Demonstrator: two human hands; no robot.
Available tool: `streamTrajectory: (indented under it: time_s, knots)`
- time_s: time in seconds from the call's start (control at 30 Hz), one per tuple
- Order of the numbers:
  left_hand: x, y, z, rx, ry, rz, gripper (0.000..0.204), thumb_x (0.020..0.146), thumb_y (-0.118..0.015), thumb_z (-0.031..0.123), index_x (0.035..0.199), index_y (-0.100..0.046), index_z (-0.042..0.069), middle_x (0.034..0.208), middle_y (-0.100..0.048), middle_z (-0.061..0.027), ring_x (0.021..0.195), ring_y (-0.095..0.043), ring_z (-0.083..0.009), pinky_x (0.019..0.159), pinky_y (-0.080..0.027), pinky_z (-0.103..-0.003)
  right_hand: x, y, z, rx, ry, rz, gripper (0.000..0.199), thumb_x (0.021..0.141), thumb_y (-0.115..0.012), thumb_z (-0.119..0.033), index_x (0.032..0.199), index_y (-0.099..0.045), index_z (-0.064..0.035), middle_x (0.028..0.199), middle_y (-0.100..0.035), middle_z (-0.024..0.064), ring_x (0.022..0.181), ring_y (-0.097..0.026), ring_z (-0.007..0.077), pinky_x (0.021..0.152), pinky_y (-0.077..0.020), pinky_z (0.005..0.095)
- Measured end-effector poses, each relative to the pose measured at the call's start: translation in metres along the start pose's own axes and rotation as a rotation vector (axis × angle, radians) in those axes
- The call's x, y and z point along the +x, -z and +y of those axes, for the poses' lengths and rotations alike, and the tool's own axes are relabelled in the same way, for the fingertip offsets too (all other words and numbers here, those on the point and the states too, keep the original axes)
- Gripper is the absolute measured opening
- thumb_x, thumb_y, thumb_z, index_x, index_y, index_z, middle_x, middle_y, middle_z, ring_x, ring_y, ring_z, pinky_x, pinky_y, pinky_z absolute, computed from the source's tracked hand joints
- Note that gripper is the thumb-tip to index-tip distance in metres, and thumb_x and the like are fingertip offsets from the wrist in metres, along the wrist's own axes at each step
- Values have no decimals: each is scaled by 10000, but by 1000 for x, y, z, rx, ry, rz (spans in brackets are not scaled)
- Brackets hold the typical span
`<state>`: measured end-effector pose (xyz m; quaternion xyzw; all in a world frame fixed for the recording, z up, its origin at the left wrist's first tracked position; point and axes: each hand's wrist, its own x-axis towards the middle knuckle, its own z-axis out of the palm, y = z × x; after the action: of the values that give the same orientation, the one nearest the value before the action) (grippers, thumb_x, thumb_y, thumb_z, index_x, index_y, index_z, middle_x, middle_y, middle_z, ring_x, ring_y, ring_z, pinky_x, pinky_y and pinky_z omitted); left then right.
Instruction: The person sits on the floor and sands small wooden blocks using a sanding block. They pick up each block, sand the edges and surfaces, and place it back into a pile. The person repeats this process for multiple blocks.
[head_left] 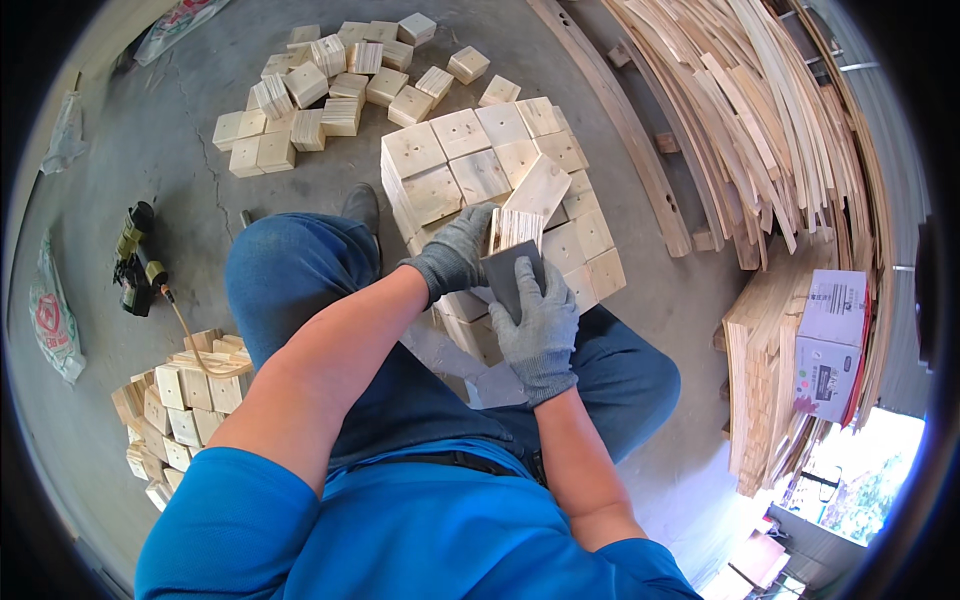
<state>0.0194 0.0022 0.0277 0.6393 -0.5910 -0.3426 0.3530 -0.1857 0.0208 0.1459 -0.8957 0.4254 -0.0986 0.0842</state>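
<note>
Both my hands wear grey knit gloves. My left hand (pixel 460 252) is closed around the left side of a wooden block (pixel 517 228) with layered edges, above a stack of pale wooden blocks (pixel 460 135). In my right hand (pixel 540 325) is a dark grey sanding block (pixel 512 275), the fingers lying over its top. The sanding block rests against the near end of the layered block. Just beyond, a short loose board (pixel 540 188) lies at a slant on the stack. The gloves hide part of the held block.
Loose blocks (pixel 308 85) lie scattered on the grey floor at the far left. A nail gun (pixel 135 255) with a hose (pixel 185 325) lies at left, near another block pile (pixel 180 395). Long wood strips (pixel 740 110) and a cardboard box (pixel 832 340) stand at right, beyond a beam (pixel 630 130).
</note>
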Motion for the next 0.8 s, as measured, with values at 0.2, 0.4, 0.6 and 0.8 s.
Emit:
streamTrajectory:
  time_s: [0.2, 0.4, 0.6, 0.8]
  knots:
    - [2, -5, -8, 77, -56, 45, 1199, 636, -996, 368, 1610, -364, 65, 1526, -483, -261, 1447, -491, -444, 1236, -418, -454, 86, -6, -7, -49, -90, -38, 757, 863, -838, -384, 1534, -596, -131, 1488, -540, 248, 1273, -610, 473, 1049, -517, 572]
    - [-2, 0, -4, -54, -33, 16, 1161, 675, -978, 371, 1608, -363, 56, 1511, -489, -263, 1454, -477, -448, 1243, -396, -453, 132, -3, -5, -54, -208, -39, 733, 867, -844, -391, 1512, -636, -112, 1433, -603, 267, 1287, -625, 466, 1085, -531, 523]
    - [-2, 1, 2, -2, -41, 39, 1180, 616, -1010, 365, 1578, -395, 65, 1508, -497, -255, 1432, -511, -441, 1217, -443, -457, 51, -6, -4, -12, -83, -38, 790, 864, -843, -361, 1555, -558, -105, 1492, -518, 266, 1307, -574, 485, 1085, -478, 586]
    - [-1, 2, 2, -1, -45, 23, 1108, 671, -1006, 392, 1555, -421, 69, 1474, -518, -257, 1406, -534, -444, 1205, -450, -451, -10, -1, 1, -18, 18, -6, 752, 875, -842, -377, 1533, -589, -117, 1527, -499, 264, 1335, -558, 483, 1081, -472, 595]
